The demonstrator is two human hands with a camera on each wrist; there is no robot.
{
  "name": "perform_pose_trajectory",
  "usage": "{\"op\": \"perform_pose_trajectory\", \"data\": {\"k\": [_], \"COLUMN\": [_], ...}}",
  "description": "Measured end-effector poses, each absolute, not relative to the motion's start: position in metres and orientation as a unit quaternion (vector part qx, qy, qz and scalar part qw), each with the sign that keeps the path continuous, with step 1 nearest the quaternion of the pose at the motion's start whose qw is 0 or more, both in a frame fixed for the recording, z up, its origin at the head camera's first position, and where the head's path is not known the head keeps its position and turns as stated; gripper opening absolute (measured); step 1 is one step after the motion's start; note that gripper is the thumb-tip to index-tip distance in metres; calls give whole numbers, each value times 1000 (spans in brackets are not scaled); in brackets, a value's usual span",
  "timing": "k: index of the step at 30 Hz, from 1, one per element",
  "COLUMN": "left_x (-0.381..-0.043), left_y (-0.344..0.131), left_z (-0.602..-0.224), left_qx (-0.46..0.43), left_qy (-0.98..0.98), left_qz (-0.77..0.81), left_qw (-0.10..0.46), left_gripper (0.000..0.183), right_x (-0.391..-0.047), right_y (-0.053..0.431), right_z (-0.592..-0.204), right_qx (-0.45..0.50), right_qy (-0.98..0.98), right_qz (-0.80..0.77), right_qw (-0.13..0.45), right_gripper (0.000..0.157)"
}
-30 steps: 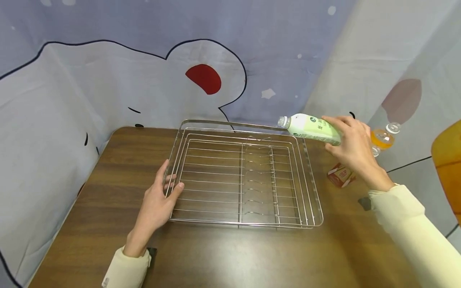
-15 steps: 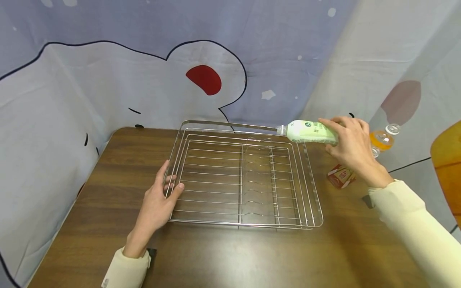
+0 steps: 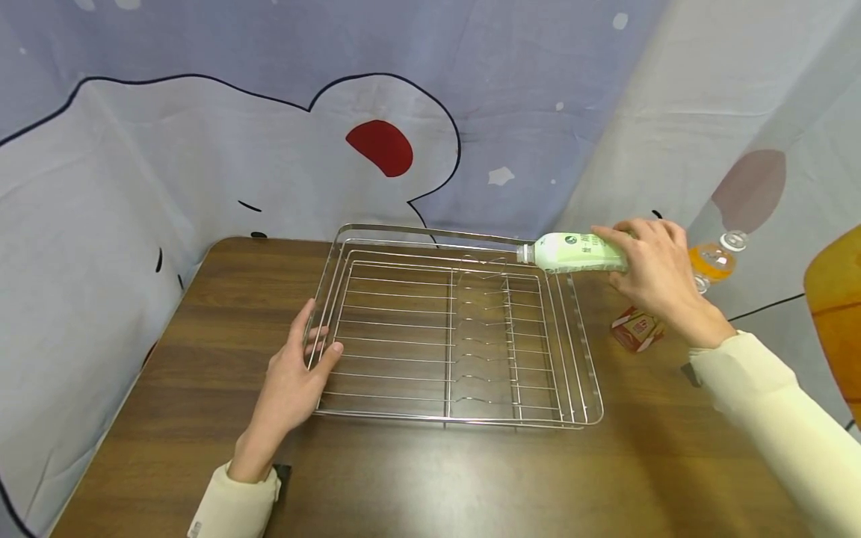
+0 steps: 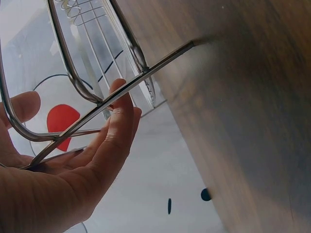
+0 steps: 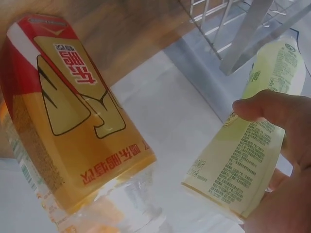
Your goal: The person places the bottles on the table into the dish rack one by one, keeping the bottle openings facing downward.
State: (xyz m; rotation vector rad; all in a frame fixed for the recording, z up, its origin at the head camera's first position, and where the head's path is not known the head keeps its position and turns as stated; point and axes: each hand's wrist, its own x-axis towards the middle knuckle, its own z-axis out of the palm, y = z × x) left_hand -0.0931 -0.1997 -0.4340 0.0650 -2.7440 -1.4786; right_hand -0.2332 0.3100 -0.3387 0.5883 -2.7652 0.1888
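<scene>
A silver wire dish rack (image 4: 165,61) stands on the table. My left hand (image 3: 292,381) holds its left side, with the thumb on the inner side and the fingers outside, as the left wrist view also shows. My right hand (image 3: 655,265) grips the base end of a pale green drink bottle (image 3: 578,252). The bottle lies nearly level over the rack's back right corner, its clear-topped neck pointing left. In the right wrist view, the thumb presses across the bottle's printed label (image 5: 248,150), and part of the other fingers is hidden behind it.
Right of the rack, a red and gold drink carton (image 3: 637,329) stands on the wooden table (image 3: 430,486). Behind it is a bottle of orange drink (image 3: 714,261). A printed curtain (image 3: 269,164) hangs close behind the table. A large orange shape (image 3: 837,299) shows at the right edge.
The green bottle has turned from neck-up to nearly level and dropped slightly, with the right hand shifting a little left. The left hand and the rack have stayed in place.
</scene>
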Motion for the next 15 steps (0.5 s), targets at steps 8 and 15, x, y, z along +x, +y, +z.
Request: {"op": "perform_pose_trajectory", "data": {"k": [8,15], "left_x": [-93,-93], "left_y": [-200,-200], "left_z": [-435,-436], "left_qx": [21,23], "left_qy": [-881,-881], "left_qz": [-473,-473], "left_qw": [13,13], "left_gripper": [81,81], "right_x": [-237,-242], "right_y": [305,302], "right_z": [-338,-337], "right_qx": [230,257], "right_qy": [-962,-953], "right_qz": [18,-12], "right_qw": [142,163], "right_gripper": [80,78]}}
